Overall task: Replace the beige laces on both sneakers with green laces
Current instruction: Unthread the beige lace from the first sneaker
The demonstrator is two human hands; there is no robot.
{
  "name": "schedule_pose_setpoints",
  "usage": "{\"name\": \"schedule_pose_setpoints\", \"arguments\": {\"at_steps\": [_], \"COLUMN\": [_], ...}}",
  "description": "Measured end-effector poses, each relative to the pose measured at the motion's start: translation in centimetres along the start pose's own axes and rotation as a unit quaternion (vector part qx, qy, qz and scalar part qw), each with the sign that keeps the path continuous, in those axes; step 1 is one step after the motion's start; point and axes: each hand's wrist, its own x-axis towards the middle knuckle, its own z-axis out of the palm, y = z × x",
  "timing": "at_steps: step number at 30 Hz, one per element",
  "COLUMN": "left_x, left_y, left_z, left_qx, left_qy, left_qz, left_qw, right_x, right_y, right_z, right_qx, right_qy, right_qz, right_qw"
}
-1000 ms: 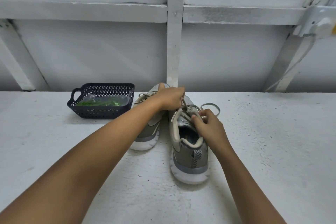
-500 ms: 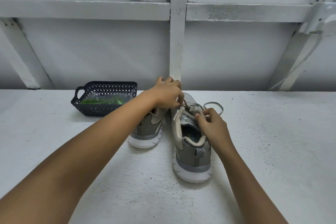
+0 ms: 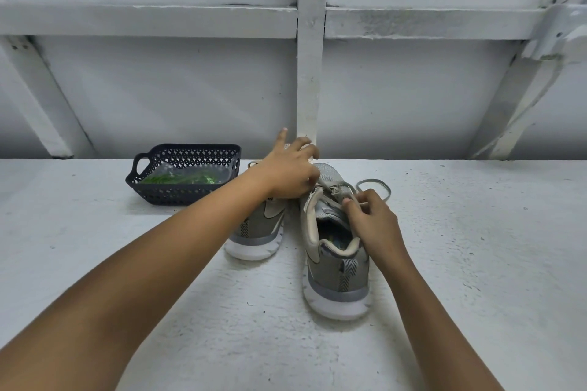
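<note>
White surface (image 3: 476,263), hands (image 3: 287,174) (image 3: 376,222) on sneaker (image 3: 336,267)

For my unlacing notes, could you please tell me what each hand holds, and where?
Right hand pinches the beige lace at the tongue of the nearer sneaker; left hand: cannot be told.

Mesh sneaker (image 3: 336,263), rough matt table (image 3: 476,263)

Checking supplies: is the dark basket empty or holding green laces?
Not empty: green laces lie inside the dark basket, visible over its front rim.
</note>
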Motion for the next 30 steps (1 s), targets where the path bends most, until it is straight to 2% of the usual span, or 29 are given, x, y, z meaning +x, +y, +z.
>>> {"name": "schedule_pose_setpoints", "arguments": {"at_steps": [3,6,8,10,14,16,20,22,27,28,30], "left_x": [-0.3,-0.6,-0.8,-1.0,-1.2,-1.0,-0.6,-0.6,-1.1,-1.2,-1.3], "left_y": [-0.4,-1.1,-1.7,-1.8,-0.5,0.1,0.6,0.3,-1.3,-1.4,-1.1], "left_z": [0.0,-0.2,-0.2,-0.2,0.2,0.6,0.9,0.7,-0.1,-0.2,-0.1], "left_qx": [-0.059,-0.147,-0.148,-0.129,-0.120,-0.094,-0.072,-0.054,-0.029,-0.033,-0.063], "left_qy": [0.011,0.085,0.108,0.099,0.058,0.050,0.038,0.058,0.145,0.157,0.164], "left_qz": [-0.026,-0.124,-0.176,-0.168,-0.048,-0.032,-0.062,-0.093,-0.240,-0.244,-0.201], "left_qw": [0.998,0.978,0.967,0.972,0.990,0.994,0.995,0.993,0.960,0.956,0.964], "right_x": [0.1,0.1,0.0,-0.1,0.0,0.0,0.1,0.1,0.0,0.0,0.0], "right_y": [0.0,0.0,0.0,-0.1,0.0,0.1,0.2,0.2,0.3,0.3,0.2], "right_z": [0.0,-0.1,-0.1,-0.1,0.0,0.1,0.1,0.1,0.0,0.1,0.1], "right_qx": [-0.002,-0.004,-0.004,-0.002,0.003,0.005,0.014,0.019,0.025,0.025,0.024], "right_qy": [-0.006,-0.010,-0.009,-0.010,-0.007,-0.003,-0.002,-0.002,-0.002,-0.002,-0.001], "right_qz": [0.001,0.006,0.007,0.007,0.007,0.008,0.006,0.005,0.003,0.003,0.004], "right_qw": [1.000,1.000,1.000,1.000,1.000,1.000,1.000,1.000,1.000,1.000,1.000]}}
